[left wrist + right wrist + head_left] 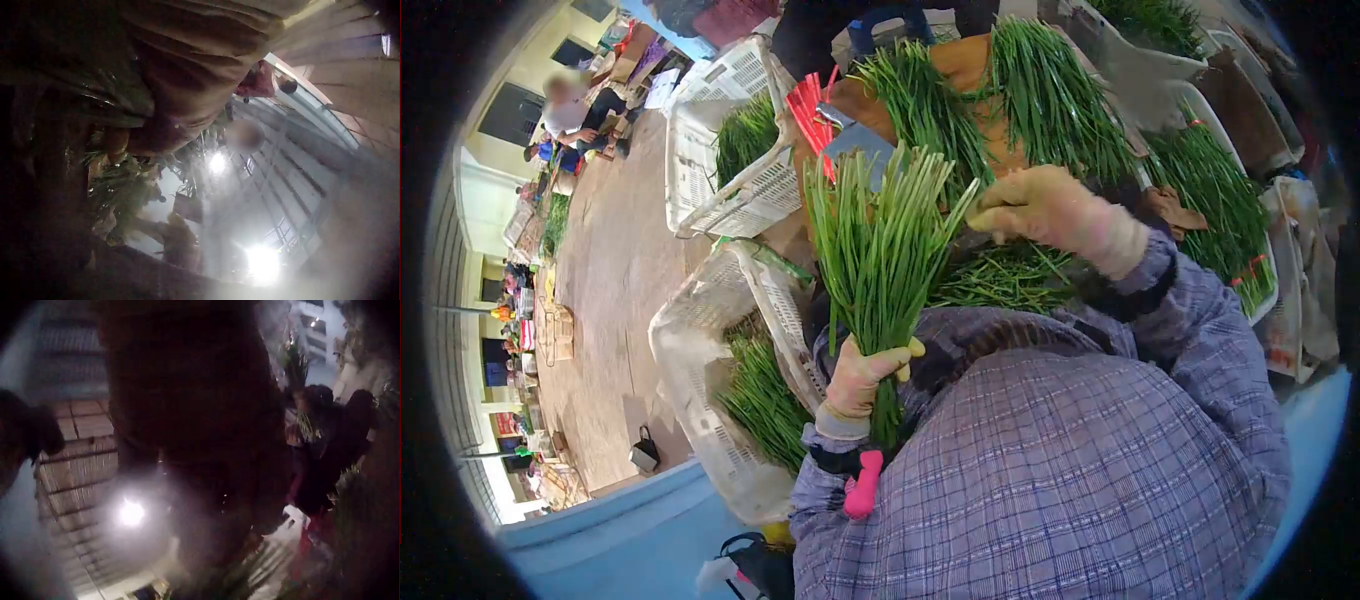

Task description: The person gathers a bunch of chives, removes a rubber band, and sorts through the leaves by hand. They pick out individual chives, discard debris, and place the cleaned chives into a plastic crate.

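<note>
My gloved left hand (866,378) grips an upright bunch of garlic chives (885,250) low down, fingers and thumb wrapped round it. The pale cut ends fan out at the top, and the green leaves hang below the fist. My gloved right hand (1040,212) is at the bunch's upper right, its fingertips beside a pale stalk that leans out; I cannot tell whether it pinches that stalk. Loose chives (1010,277) lie under the right hand. Both wrist views are dark and hazy, with a brownish shape (187,81) filling the upper part of the left one.
More chives (1055,100) lie on the brown board ahead, beside red strips (808,110) and a grey flat blade-like piece (860,140). White plastic crates (725,215) stand at the left, another crate (1268,290) at the right, all with chives. A person (570,110) sits far left.
</note>
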`<state>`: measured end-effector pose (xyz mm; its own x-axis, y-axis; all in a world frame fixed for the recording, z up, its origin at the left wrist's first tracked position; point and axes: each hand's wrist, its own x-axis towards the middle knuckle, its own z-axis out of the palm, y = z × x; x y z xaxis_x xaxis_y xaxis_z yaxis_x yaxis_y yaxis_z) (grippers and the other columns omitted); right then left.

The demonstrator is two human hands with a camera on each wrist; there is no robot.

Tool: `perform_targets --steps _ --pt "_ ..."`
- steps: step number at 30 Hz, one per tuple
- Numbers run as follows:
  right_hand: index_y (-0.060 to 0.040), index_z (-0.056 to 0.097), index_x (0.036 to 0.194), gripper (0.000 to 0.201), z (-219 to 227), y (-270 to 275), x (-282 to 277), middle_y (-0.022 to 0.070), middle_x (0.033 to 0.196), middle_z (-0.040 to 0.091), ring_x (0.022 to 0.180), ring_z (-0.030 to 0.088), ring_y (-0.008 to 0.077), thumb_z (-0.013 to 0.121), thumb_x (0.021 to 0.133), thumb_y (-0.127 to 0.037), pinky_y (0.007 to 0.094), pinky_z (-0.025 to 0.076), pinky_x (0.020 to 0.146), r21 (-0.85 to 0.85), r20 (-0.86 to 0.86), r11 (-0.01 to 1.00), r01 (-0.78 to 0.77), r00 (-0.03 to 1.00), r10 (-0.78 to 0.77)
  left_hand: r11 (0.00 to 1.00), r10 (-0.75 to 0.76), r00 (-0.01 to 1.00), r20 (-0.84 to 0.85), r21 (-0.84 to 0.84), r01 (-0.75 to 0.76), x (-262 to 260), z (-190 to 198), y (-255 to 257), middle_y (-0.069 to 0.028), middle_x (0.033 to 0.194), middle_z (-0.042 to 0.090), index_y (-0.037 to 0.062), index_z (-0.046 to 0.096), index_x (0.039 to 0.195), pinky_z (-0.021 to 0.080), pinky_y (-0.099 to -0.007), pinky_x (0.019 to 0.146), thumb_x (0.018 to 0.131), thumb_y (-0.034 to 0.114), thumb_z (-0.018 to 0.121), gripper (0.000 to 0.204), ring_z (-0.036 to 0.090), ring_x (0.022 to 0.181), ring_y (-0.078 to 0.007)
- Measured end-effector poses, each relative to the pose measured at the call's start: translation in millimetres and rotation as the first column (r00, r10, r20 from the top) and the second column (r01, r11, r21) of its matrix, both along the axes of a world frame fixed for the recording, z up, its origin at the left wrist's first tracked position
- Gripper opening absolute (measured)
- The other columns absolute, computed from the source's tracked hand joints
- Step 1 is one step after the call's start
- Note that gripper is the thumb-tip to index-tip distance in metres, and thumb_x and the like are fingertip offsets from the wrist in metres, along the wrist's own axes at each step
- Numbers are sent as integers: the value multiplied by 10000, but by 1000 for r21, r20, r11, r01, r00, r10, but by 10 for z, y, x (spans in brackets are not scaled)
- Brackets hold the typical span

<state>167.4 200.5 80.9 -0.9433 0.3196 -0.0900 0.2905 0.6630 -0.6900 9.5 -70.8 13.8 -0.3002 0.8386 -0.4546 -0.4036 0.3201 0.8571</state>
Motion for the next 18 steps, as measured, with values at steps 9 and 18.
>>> perform_targets --steps 9,18 --pt "-11 678 944 197 -465 -72 -386 17 737 666 529 531 89 641 863 -186 238 434 502 -634 44 733 247 958 -284 998 -56 994 99 42 52 66 17 -43 -120 862 666 -21 636 982 456 -259 556 697 84 683 307 567 601 -143" --pt "-56 705 935 229 -234 283 11 -20 748 598 642 526 61 579 880 -238 185 397 600 -751 -239 657 60 903 -356 998 -14 985 172 68 2 -6 -9 -91 -121 850 662 -29 631 995 457 -248 535 698 73 672 317 572 589 -142"
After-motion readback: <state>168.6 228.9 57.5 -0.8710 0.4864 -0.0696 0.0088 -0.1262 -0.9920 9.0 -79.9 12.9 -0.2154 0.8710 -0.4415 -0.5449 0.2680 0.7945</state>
